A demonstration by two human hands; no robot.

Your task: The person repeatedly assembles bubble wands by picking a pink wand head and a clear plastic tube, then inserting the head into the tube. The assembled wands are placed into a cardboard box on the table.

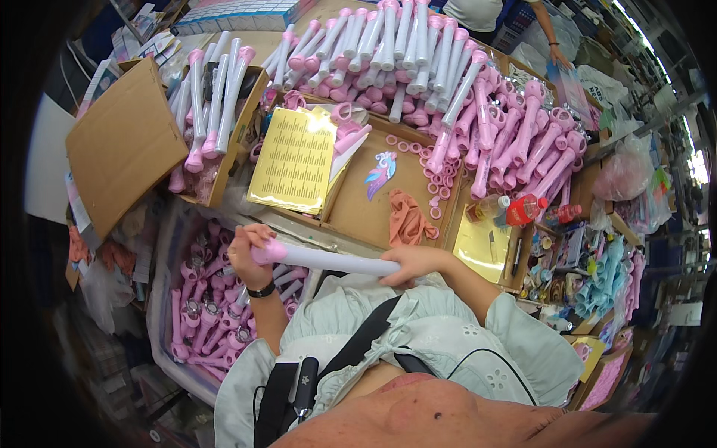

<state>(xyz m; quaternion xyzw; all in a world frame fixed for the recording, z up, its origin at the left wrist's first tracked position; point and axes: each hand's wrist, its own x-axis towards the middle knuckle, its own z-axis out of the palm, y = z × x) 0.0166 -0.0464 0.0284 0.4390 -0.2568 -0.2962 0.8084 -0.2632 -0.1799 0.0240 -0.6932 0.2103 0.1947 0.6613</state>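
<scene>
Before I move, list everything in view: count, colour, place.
Held wand: one, white and pink, centre front
Other wands: many, white-pink, far side
Tub: one, translucent, left
Handles: many, pink, in tub and right pile
Tray: one, brown, centre
Sheets: several, gold, tray's left and right
Rings: many, pink, tray
Tail-shaped cutout: one, blue-purple, tray
Crumpled piece: one, orange, tray
Bottles: at least two, red and clear, right
Clutter: uncountable, mixed, right edge
Left fingers: one set, bare, at pink end
Right fingers: one set, bare, at white end
</scene>
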